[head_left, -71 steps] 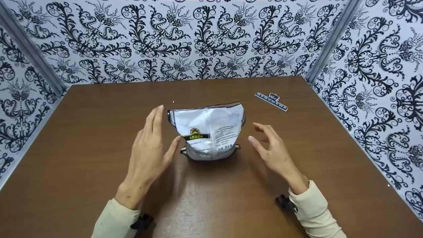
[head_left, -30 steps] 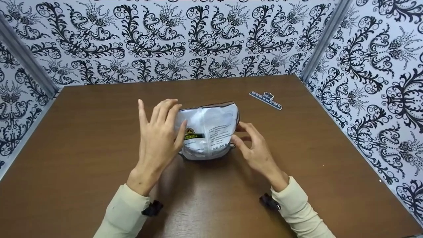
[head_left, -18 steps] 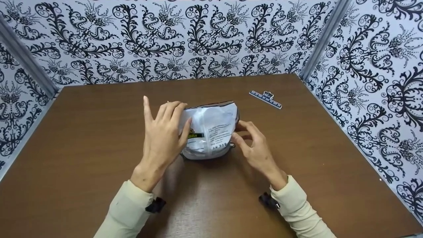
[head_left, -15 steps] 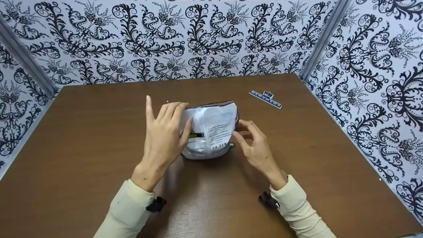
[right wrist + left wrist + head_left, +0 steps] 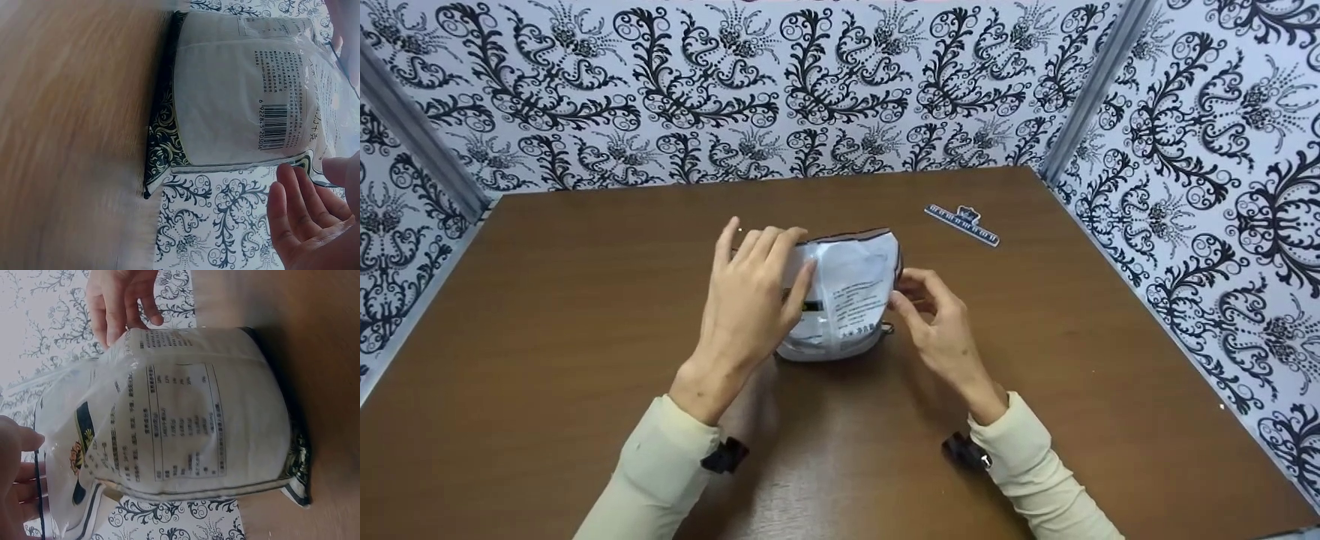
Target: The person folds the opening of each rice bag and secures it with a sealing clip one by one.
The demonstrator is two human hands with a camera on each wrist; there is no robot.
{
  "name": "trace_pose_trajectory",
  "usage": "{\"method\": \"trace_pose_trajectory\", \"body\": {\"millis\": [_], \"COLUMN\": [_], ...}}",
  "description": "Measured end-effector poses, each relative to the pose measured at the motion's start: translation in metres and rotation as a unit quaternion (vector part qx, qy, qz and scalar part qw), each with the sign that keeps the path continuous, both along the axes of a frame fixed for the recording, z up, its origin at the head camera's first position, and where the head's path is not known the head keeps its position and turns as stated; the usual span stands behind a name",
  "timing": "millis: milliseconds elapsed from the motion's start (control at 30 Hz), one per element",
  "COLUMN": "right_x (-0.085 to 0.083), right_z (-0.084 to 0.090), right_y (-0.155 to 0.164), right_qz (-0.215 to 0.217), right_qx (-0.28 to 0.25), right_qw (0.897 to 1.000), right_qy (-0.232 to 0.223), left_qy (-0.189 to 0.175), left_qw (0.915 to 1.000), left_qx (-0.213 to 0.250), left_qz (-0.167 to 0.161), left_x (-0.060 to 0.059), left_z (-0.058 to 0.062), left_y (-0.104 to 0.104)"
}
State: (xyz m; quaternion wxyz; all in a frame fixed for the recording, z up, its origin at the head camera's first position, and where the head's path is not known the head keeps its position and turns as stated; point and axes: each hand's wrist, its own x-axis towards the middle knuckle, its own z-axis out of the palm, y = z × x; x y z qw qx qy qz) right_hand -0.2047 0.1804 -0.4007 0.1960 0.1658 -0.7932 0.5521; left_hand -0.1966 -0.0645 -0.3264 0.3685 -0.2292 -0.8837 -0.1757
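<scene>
A white plastic food bag (image 5: 855,285) with dark trim and printed text stands upright on the table. In both wrist views a white filling bulges its lower part, while its loose top is slack. My left hand (image 5: 750,300) pinches the top left of the bag, thumb on the near side and several fingers over the upper edge, hiding part of the logo. My right hand (image 5: 945,330) holds the right side edge between thumb and fingers. In the right wrist view a barcode (image 5: 274,127) shows on the bag, and the right fingers (image 5: 295,197) lie beside its edge.
A long blue-and-white bag clip (image 5: 962,223) lies on the brown table (image 5: 607,300) behind and right of the bag. Patterned walls (image 5: 840,82) close off the back and both sides. Each wrist wears a small black camera (image 5: 725,455).
Both hands have come inward to the bag from either side. The left hand has shifted right over its top edge, and its raised little finger has lowered. The bag still stands.
</scene>
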Motion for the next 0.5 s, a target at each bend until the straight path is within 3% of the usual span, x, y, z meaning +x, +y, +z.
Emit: {"method": "trace_pose_trajectory", "body": {"millis": [500], "right_x": [-0.001], "right_z": [0.002], "right_y": [-0.005], "right_qz": [0.013], "right_qx": [-0.047], "right_qw": [0.999], "right_qy": [-0.015], "left_qy": [0.001], "left_qw": [0.9999], "left_qx": [-0.012], "left_qz": [-0.006], "left_x": [-0.005], "left_z": [0.008], "left_y": [0.013]}}
